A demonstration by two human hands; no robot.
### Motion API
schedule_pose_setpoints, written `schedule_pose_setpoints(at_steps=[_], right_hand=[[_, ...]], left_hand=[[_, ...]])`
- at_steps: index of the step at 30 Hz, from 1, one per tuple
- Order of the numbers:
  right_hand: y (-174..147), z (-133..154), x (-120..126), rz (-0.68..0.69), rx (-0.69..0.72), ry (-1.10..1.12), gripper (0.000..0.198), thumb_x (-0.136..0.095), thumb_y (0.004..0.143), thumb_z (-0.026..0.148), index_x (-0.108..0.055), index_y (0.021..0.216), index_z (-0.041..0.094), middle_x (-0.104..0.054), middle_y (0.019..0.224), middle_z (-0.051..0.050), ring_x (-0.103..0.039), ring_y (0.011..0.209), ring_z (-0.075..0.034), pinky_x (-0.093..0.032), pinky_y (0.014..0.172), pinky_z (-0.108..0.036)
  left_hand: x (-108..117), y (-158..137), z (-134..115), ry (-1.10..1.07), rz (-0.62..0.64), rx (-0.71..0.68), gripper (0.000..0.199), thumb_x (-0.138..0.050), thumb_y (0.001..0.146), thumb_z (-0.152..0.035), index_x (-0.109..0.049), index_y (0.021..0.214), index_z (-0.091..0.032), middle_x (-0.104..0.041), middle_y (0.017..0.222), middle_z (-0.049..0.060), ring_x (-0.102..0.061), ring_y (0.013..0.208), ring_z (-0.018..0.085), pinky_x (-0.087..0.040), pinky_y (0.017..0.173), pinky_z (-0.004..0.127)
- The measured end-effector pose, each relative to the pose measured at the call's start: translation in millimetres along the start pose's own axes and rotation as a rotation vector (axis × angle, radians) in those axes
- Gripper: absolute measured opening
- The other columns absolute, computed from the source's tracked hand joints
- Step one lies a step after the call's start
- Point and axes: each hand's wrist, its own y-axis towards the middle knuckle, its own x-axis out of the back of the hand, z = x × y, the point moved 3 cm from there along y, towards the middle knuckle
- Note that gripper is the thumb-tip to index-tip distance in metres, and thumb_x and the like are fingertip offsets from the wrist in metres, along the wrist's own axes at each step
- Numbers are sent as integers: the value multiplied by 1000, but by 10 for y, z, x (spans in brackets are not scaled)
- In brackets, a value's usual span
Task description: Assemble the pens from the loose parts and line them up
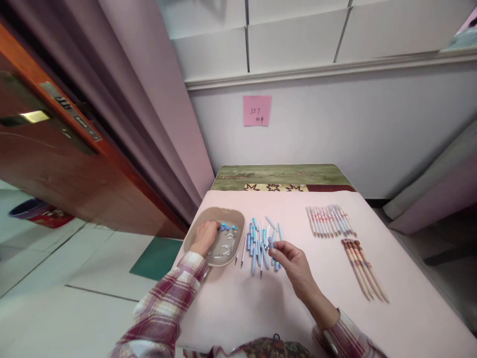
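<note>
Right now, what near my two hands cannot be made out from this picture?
Head view, left hand: its back hides most fingertips, so any grip is unclear.
Head view, blue piece: the right hand covers part of it.
Head view, white bits in the bin: too small to identify.
Head view, pen parts: they overlap, hiding the exact count.

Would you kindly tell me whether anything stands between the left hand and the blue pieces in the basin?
Nothing visible does; the left hand reaches into the basin, close beside the blue pieces.
</note>
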Motion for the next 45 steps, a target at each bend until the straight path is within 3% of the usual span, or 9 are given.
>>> schedule_pose_setpoints(at_steps=[10, 16, 18, 21, 22, 25, 32, 45], right_hand=[[21, 23, -22, -22, 4, 23, 31, -78, 70, 45, -71, 83, 18, -68, 75, -3, -59, 71, -16, -45, 66, -27], [17, 22, -30, -10, -26, 48, 40, -73, 72, 52, -71, 89, 16, -69, 83, -6, -62, 72, -17, -47, 64, -28], [17, 38, -62, 5, -22, 52, 41, -73, 72, 53, -71, 89, 17, -69, 83, -6, -62, 71, -17, -47, 64, -28], [10, 75, -119, 33, -15, 62, 40, -73, 71, 54, -72, 87, 17, -68, 79, -5, -60, 68, -16, -46, 63, -27], [4, 89, -133, 41, -11, 65, 39, -73, 71, 54, -72, 87, 17, -67, 78, -4, -59, 66, -15, -46, 63, -27], [-21, 122, -135, 56, 0, 67, 37, -73, 72, 52, -72, 85, 17, -65, 73, -3, -56, 62, -13, -44, 60, -26], [-56, 125, -54, 38, 9, 58, 32, -74, 74, 48, -71, 81, 17, -63, 70, -1, -55, 61, -12, -42, 58, -24], [-26, 146, -40, 64, 74, 14, 33, -70, 77, 49, -74, 91, 19, -70, 83, -5, -59, 69, -16, -48, 67, -30]], left_hand=[[-114, 23, -103, 181, 148, -226, 17, -47, 87, -10, -63, 88, -13, -66, 98, 15, -61, 97, 24, -40, 89, 34], [156, -70, -333, 77, -25, -132, 16, -47, 84, -10, -63, 85, -12, -66, 80, 12, -63, 82, 25, -44, 76, 35], [178, -170, -549, -87, -65, -136, 16, -49, 85, -20, -62, 91, -15, -65, 77, 5, -62, 73, 19, -46, 67, 28], [87, -361, -921, -891, 8, -85, 32, -63, 77, -30, -61, 106, -17, -62, 73, 0, -57, 56, 13, -43, 50, 23], [43, -422, -1042, -1064, 44, -73, 33, -67, 73, -33, -63, 102, -17, -62, 72, 0, -56, 55, 12, -42, 48, 22], [-55, -554, -1305, -1288, 79, -35, 28, -74, 68, -34, -66, 87, -14, -63, 66, 0, -51, 49, 8, -38, 43, 19], [-89, -591, -1421, -1315, 64, -14, 24, -72, 71, -33, -70, 85, -14, -69, 72, 4, -51, 50, 7, -37, 44, 18], [4, -648, -1467, -1140, 101, -120, 23, -69, 76, -36, -73, 82, -15, -64, 63, 3, -52, 51, 10, -38, 45, 20]])
